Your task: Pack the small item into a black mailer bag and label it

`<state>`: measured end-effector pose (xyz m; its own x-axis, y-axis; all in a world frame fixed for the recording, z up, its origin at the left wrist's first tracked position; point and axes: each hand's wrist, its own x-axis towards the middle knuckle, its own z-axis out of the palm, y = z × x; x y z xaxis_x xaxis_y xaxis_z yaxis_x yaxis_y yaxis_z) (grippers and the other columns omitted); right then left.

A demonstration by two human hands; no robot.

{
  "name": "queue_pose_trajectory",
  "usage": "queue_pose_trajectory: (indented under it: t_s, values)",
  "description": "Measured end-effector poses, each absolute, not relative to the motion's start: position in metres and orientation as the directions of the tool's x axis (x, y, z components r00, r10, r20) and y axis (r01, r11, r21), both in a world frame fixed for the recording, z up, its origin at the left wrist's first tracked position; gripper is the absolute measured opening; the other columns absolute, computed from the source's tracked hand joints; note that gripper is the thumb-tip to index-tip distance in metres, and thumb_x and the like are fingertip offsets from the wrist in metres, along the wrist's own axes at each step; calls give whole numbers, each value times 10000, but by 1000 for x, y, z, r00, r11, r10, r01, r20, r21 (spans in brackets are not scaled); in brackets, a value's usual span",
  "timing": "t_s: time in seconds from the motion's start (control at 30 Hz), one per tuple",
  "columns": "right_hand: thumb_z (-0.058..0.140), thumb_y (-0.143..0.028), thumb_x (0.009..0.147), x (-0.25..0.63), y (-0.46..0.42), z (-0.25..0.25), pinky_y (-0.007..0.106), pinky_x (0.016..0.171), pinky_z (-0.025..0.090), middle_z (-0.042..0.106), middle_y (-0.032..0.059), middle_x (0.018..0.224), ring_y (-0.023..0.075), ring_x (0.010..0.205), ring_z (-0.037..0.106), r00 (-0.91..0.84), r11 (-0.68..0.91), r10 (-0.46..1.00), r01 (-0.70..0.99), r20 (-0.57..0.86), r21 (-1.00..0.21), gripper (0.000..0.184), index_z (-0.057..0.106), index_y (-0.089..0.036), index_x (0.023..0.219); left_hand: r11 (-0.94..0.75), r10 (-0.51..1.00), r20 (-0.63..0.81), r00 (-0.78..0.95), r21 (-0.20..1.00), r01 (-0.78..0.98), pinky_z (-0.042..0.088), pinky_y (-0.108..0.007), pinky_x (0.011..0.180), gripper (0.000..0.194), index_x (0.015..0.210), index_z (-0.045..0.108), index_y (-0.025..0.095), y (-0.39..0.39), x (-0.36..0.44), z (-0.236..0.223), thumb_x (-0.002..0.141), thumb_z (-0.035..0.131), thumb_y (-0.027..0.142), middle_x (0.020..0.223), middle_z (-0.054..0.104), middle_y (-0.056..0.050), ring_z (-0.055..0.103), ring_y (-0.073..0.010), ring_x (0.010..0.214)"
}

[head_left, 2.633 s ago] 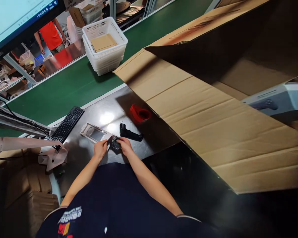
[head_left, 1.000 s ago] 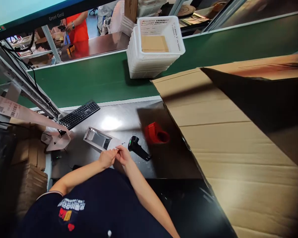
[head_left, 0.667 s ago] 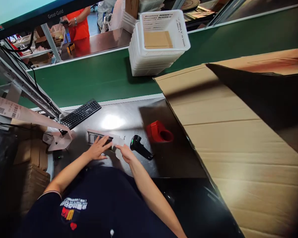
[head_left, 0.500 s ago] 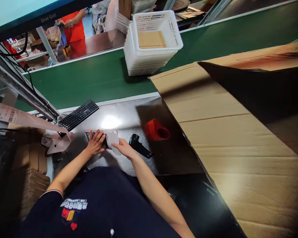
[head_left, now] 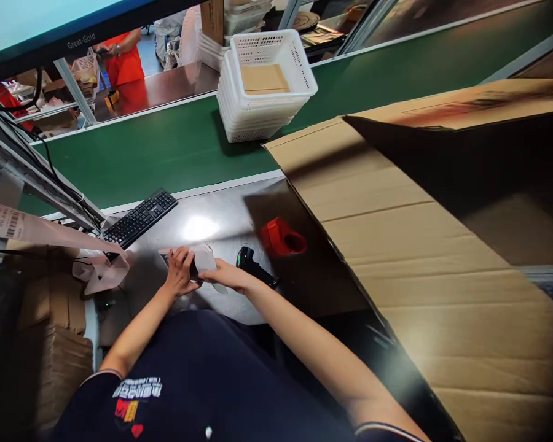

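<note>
My left hand (head_left: pixel 179 271) grips the edge of a small flat package (head_left: pixel 201 261) lying on the shiny metal worktable (head_left: pixel 230 215); its fingers curl around the package's near left side. My right hand (head_left: pixel 227 279) holds the right side of the same package, fingers pressed on a pale label or film there. A black handheld barcode scanner (head_left: pixel 255 274) lies just right of my right hand. A red tape dispenser (head_left: pixel 281 239) sits beyond the scanner.
A black keyboard (head_left: pixel 139 218) lies at the table's back left. A big open cardboard carton (head_left: pixel 396 227) fills the right. Stacked white baskets (head_left: pixel 263 86) stand on the green conveyor (head_left: pixel 166 147). A monitor (head_left: pixel 37 24) hangs overhead; a person in orange (head_left: pixel 122 58) works beyond.
My hands left a small dark item near the table edge and moved forward onto the flat package. The left hand went from lying flat on it to gripping it; the right pressed a pale label onto it.
</note>
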<state>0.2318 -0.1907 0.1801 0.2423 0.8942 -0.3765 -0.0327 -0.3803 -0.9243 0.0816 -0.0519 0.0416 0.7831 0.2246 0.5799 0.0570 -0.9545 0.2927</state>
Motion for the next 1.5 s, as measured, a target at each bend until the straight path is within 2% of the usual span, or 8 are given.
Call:
queue_pose_trajectory:
  t_s: [0.17,0.4,0.63,0.83,0.97,1.2,1.33,1.5]
  values:
    - [649,-271,854,224,-208,199,392,879,518,764,72,981,266,915,684,581,-301,810,303,-76,-904,224,745,-219,1050,-804,564,541,624,531,267,354,-650,1191,1136,1599,188,96,-84,89,47,776,766,626,1517,388,-325,409,-461,1448]
    - [553,-196,934,198,-207,201,398,851,505,777,110,1058,281,888,704,453,-378,890,676,-48,-633,428,621,-215,1357,-732,657,513,553,611,303,338,-697,1192,1138,1617,31,101,-100,87,34,857,644,685,1613,245,-360,305,-495,1514]
    - [581,-46,821,203,-199,203,473,992,489,728,173,1135,326,1124,658,201,-211,977,877,-69,-432,292,664,-159,1077,-699,680,496,540,661,273,381,-693,1174,1166,1627,100,144,-92,74,53,814,722,704,1586,337,-321,399,-489,1464]
    - [601,-208,939,200,-204,199,447,906,550,714,110,943,282,955,670,278,-154,950,811,141,-564,121,664,-189,1041,-734,575,581,577,677,51,596,-484,1000,799,1503,336,254,-69,51,74,869,793,420,1368,610,-176,665,-317,1221]
    - [651,-299,959,199,-220,180,529,1068,536,700,160,1265,325,1252,629,415,13,799,713,436,-701,219,665,-204,1156,-769,516,628,583,639,-7,638,-427,914,656,1449,384,281,-64,37,83,903,744,325,1278,672,-120,707,-255,1144]
    - [782,-382,863,200,-245,137,494,986,597,732,108,1224,273,1017,727,628,-10,774,133,76,-991,445,696,-255,1281,-627,651,455,608,773,93,598,-459,1020,276,1181,673,229,-65,17,123,933,685,351,1246,744,-111,722,-261,1164]
    - [772,-395,860,195,-229,125,479,1033,568,686,90,1202,252,1104,666,602,86,769,240,218,-967,229,787,-283,1060,-257,789,165,592,964,74,576,-437,1044,431,1212,719,199,-67,18,140,912,708,508,1298,738,-135,717,-281,1178]
    - [725,-423,896,191,-204,125,443,967,573,690,101,1144,247,1078,661,649,121,720,231,246,-965,191,759,-243,842,-41,889,15,458,998,48,586,-336,894,432,1077,771,177,-77,30,150,892,710,563,1096,781,-87,727,-233,998]
